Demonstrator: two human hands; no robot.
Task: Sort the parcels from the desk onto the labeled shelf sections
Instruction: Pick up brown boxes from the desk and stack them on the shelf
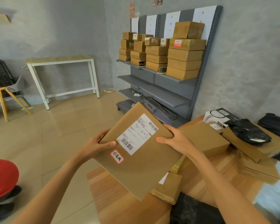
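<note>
I hold a flat brown parcel [141,165] tilted above the wooden desk [113,199]. It carries a white shipping label with barcodes and a small red-edged sticker with handwriting. My left hand [97,145] grips its left edge, thumb on top. My right hand [174,139] grips the right edge, thumb on the face. More brown parcels [205,139] and a black plastic bag parcel [247,132] lie on the desk to the right. The grey shelf [173,78] stands ahead against the wall, its top level stacked with several brown boxes [183,62] under white paper labels [171,23].
The two lower shelf levels hold only scraps; loose metal parts lie at the shelf's foot. A white-legged table [63,62] stands at the far wall. A wooden chair [11,97] and a black crate sit at left. Someone in red [2,178] is at the lower left.
</note>
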